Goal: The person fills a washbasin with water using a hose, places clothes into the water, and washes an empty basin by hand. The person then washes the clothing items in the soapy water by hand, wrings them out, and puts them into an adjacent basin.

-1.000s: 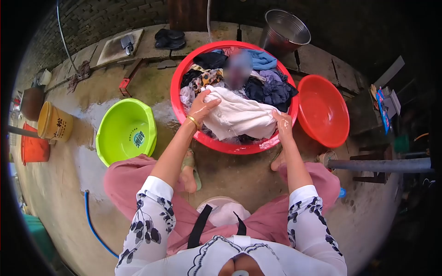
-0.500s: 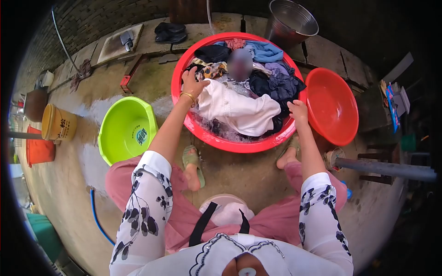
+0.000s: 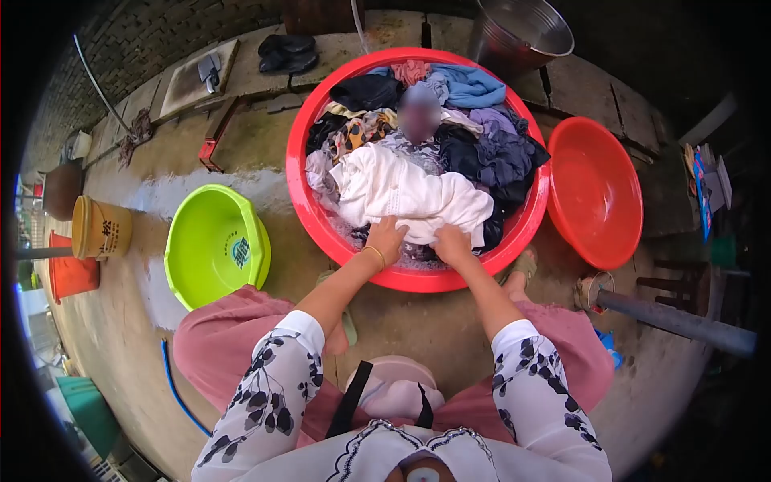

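A large red tub [image 3: 536,217] holds water and a heap of wet clothes. On top of the heap, toward me, lies a white knit garment [image 3: 401,189]. My left hand [image 3: 388,238], with a gold bangle at the wrist, grips the near edge of this garment. To its right my right hand [image 3: 452,244] has its fingers closed on the same edge. Behind the white cloth are a spotted yellow-and-black cloth [image 3: 357,135], blue clothes [image 3: 470,86] and dark clothes [image 3: 502,157]. The fingertips of both hands are partly hidden in the fabric.
A green basin [image 3: 213,269] stands left of the tub and a red basin [image 3: 598,193] right of it. A metal bucket [image 3: 522,36] is behind. Black shoes [image 3: 287,55] lie on the ledge. A grey pole [image 3: 683,323] juts in at right; a blue hose [image 3: 173,386] lies at left.
My left hand has come from the tub's left side, and my right from its right rim, to the white garment's near edge. Both now grip it, and the cloth lies more bunched.
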Demonstrator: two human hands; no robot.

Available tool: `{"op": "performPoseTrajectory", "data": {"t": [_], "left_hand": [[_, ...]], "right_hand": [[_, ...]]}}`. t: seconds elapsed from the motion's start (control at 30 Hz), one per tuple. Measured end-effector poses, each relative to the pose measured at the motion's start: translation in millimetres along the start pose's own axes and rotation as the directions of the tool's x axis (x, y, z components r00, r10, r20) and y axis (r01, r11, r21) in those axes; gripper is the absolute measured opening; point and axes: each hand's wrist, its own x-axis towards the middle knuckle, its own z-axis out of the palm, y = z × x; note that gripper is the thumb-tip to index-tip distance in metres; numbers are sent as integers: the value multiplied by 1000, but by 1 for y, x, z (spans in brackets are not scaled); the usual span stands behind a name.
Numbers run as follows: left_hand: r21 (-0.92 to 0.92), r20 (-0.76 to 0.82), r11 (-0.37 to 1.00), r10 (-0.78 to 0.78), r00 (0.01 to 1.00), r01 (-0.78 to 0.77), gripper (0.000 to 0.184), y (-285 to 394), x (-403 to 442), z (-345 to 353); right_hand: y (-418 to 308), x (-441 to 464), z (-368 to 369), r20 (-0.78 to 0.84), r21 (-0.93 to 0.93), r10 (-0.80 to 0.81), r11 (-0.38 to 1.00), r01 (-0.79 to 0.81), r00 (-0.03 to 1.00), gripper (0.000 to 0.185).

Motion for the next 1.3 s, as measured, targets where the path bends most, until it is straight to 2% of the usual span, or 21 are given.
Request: {"op": "performPoseTrajectory", "data": {"t": [0.03, 0.07, 0.1, 0.2, 0.23, 0.3, 0.47, 0.53, 0.6, 0.67, 0.73, 0.8, 0.83, 0.87, 0.93, 1.0, 1.1, 1.2, 1.23, 1.27, 1.3], "left_hand": [[-54, -57, 998, 21, 998, -24, 49, 4, 1, -4], [-108, -117, 993, 39, 992, -51, 51, 9, 2, -8], [-96, -229, 993, 50, 972, -74, 50, 12, 4, -9], [-201, -260, 979, -42, 965, -12, 40, 15, 20, -20], [-174, -360, 985, -67, 930, 4, 28, 10, 27, -22], [-155, -391, 983, -153, 908, 99, 25, 6, 31, -48], [-163, -526, 947, -320, 788, 276, 18, -15, 24, -104], [-291, -738, 954, -271, 618, 71, 18, -22, 23, -126], [-385, -746, 922, -284, 602, -42, 14, -27, 27, -145], [-812, -530, 459, -324, 784, -359, 11, -18, 19, -178], [-870, -423, 405, -315, 850, -283, 11, -7, 11, -193], [-876, -367, 411, -226, 902, -253, 12, -5, 13, -194], [-819, -361, 537, -204, 910, -204, 16, -5, 12, -195], [-820, -354, 537, -204, 913, -198, 16, -5, 10, -196], [-461, -437, 858, 2, 899, -226, 19, -6, 6, -204], [-452, -311, 883, -28, 950, -122, 26, -9, 5, -213], [-53, -67, 959, 275, 959, -279, 29, -18, 6, -211], [-28, -90, 928, 367, 926, -371, 20, -3, -13, -150], [-44, -100, 930, 360, 928, -365, 18, 9, -21, -128], [-48, -99, 937, 341, 935, -347, 17, 22, -27, -101], [-79, -126, 933, 340, 932, -351, 15, 35, -31, -77]], "right_hand": [[4, 10, -11, 178, 316, 108, 935, -160, 978, 16], [7, 15, -24, 373, 559, 146, 752, -348, 916, 16], [4, 12, -48, 375, 773, 110, 511, -376, 920, 19], [0, 6, -101, 415, 895, 50, 156, -417, 909, 21], [-9, 3, -124, 407, 898, 51, 162, -410, 912, 21], [-34, -6, -172, 390, 913, 48, -148, -380, 919, 25], [-52, -30, -215, 209, 976, 98, -78, -202, 973, 31], [-34, -36, -211, 0, 903, 173, 424, -75, 985, 28], [-20, -37, -207, -40, 859, 241, 504, -90, 970, 23], [-5, -34, -199, -245, 593, 289, 800, -93, 925, 21], [6, -29, -195, -343, 412, 267, 904, -112, 901, 16], [20, -24, -192, -254, 599, 351, 789, -139, 901, 13], [32, -21, -190, -236, 609, 371, 777, -161, 898, 12], [45, -20, -188, -215, 619, 390, 763, -184, 895, 12], [62, -21, -195, -82, 714, 372, 669, -206, 925, 11], [67, -25, -205, 14, 856, 268, 494, -149, 963, 10], [74, -27, -216, -14, 817, 285, 556, -153, 959, 9], [86, -23, -207, -71, 711, 246, 692, -123, 967, 10], [90, -21, -188, -124, 406, 188, 906, -123, 974, 15], [92, -22, -176, -153, 40, 113, 993, -108, 982, 22], [67, -26, -178, -59, -138, 173, 974, -180, 983, 34]]}}
